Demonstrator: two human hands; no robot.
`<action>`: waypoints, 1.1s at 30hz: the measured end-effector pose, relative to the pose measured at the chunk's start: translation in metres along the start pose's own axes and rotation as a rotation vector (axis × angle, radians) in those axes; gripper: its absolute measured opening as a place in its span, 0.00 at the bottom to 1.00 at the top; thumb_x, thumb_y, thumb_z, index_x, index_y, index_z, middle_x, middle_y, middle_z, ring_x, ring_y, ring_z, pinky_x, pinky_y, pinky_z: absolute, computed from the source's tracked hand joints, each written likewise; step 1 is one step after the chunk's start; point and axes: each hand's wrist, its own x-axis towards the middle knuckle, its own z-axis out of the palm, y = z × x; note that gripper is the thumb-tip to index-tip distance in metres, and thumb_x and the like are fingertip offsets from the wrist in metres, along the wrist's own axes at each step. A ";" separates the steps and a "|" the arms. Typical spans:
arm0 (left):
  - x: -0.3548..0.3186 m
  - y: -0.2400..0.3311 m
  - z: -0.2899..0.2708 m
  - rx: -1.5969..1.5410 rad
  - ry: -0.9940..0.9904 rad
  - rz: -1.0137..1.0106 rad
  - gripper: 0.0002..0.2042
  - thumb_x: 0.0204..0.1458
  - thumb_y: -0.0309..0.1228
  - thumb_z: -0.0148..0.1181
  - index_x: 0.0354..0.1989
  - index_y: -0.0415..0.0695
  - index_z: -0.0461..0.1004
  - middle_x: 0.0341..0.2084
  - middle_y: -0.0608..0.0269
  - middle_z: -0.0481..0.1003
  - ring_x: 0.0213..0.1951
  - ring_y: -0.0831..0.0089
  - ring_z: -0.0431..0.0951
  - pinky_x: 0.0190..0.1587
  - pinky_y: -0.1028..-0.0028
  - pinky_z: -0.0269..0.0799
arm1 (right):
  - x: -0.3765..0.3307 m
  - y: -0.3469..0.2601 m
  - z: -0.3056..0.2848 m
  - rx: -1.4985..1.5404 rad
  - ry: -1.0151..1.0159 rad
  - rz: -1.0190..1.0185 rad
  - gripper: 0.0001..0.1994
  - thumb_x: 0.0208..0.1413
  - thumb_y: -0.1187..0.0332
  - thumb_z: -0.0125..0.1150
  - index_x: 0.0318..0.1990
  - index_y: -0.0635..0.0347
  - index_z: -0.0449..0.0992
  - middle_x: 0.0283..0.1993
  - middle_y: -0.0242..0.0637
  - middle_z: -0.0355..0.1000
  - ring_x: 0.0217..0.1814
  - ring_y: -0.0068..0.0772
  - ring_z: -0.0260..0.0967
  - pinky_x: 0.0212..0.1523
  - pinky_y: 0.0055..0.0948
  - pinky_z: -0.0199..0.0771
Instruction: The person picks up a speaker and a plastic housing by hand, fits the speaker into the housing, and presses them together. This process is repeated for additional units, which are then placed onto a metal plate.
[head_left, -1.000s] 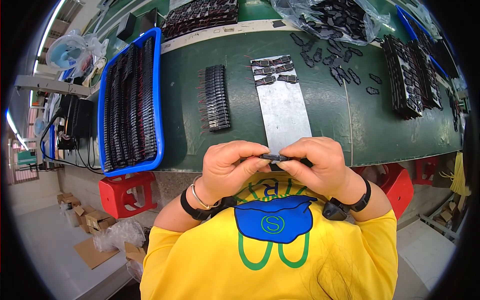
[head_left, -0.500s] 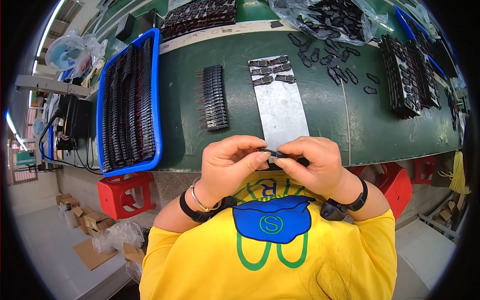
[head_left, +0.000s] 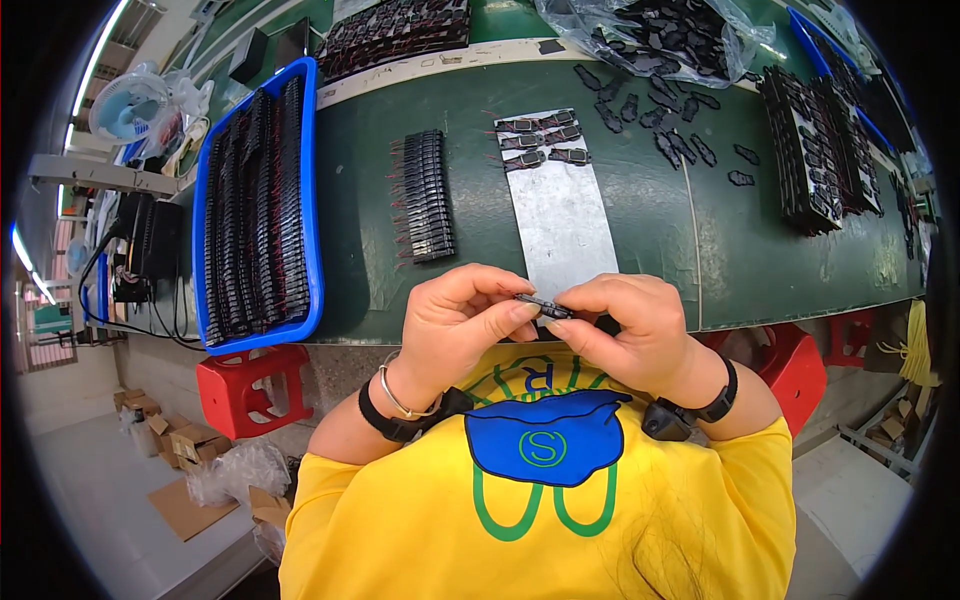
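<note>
A small black plastic part (head_left: 543,305) is pinched between both hands at the near edge of the green table (head_left: 650,225). My left hand (head_left: 462,325) grips its left end with thumb and fingers. My right hand (head_left: 630,325) holds its right end. Just beyond the hands lies a grey metal strip (head_left: 565,225) with several black parts (head_left: 540,140) laid across its far end. A short row of black parts with red leads (head_left: 425,195) stands left of the strip.
A blue tray (head_left: 310,200) packed with black parts sits at the left. Loose black parts (head_left: 680,140) are scattered at the right, beside stacked rows (head_left: 810,150) and a clear bag (head_left: 660,35) of them. Red stools (head_left: 245,385) stand under the table.
Both hands have stayed together at the table edge, shifting their fingers slightly on the small black part.
</note>
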 end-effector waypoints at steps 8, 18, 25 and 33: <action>0.001 -0.004 -0.004 0.007 -0.068 0.087 0.07 0.52 0.18 0.59 0.38 0.33 0.73 0.30 0.55 0.77 0.29 0.72 0.80 0.33 0.78 0.78 | 0.002 -0.001 -0.002 -0.023 -0.031 -0.033 0.07 0.44 0.76 0.67 0.31 0.64 0.76 0.24 0.39 0.73 0.22 0.33 0.72 0.21 0.26 0.69; 0.002 -0.009 -0.015 0.129 -0.201 0.268 0.09 0.50 0.22 0.63 0.38 0.32 0.74 0.30 0.53 0.77 0.30 0.72 0.80 0.33 0.77 0.77 | 0.001 0.001 0.000 -0.005 -0.040 -0.142 0.08 0.44 0.76 0.67 0.32 0.66 0.75 0.25 0.40 0.73 0.24 0.39 0.72 0.23 0.29 0.71; 0.001 -0.007 -0.021 0.230 -0.253 0.285 0.10 0.50 0.23 0.64 0.39 0.32 0.74 0.30 0.53 0.77 0.30 0.70 0.80 0.33 0.78 0.76 | 0.001 0.000 0.002 0.004 -0.039 -0.150 0.08 0.44 0.76 0.67 0.33 0.66 0.75 0.26 0.41 0.73 0.25 0.39 0.73 0.23 0.30 0.71; -0.004 -0.007 -0.017 0.108 -0.203 0.231 0.09 0.53 0.25 0.60 0.39 0.32 0.75 0.31 0.51 0.77 0.30 0.69 0.80 0.33 0.77 0.76 | 0.000 0.001 0.002 -0.026 -0.053 -0.114 0.09 0.44 0.77 0.67 0.34 0.66 0.75 0.26 0.40 0.73 0.25 0.39 0.73 0.24 0.29 0.71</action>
